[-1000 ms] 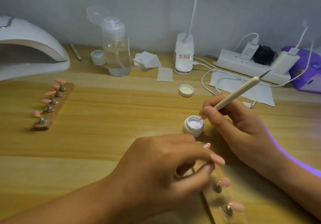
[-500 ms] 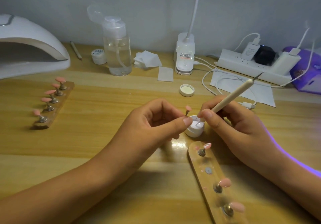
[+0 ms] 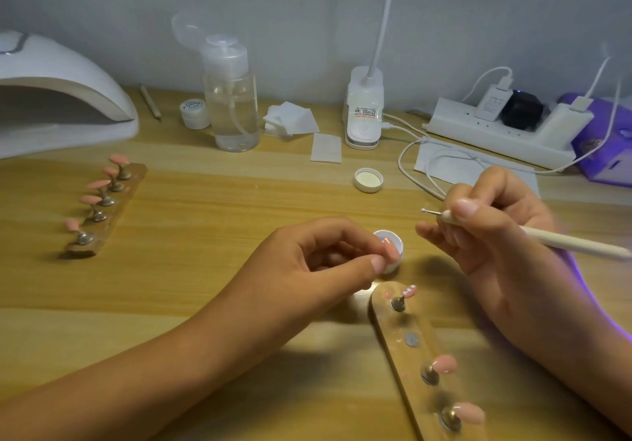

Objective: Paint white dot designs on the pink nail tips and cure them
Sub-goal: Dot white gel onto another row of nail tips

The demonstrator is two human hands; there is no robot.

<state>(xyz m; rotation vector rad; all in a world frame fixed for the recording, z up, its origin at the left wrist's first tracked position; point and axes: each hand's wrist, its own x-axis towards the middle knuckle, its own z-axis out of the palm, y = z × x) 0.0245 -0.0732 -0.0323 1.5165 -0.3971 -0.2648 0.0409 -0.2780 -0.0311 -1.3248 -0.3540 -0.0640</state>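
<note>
One pink tip [image 3: 390,249] pinched in left fingers [image 3: 376,264], one dotting tool [image 3: 564,243] gripped in right fingers [image 3: 465,207]

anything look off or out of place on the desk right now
Nothing spilled or broken. The near holder strip has one bare magnet spot; the left hand pinches a pink tip, likely from there. The paint jar stands open, its lid lying apart.

No legible text; script on small white jar [image 3: 195,112], label on lamp base [image 3: 364,112] unreadable.
</note>
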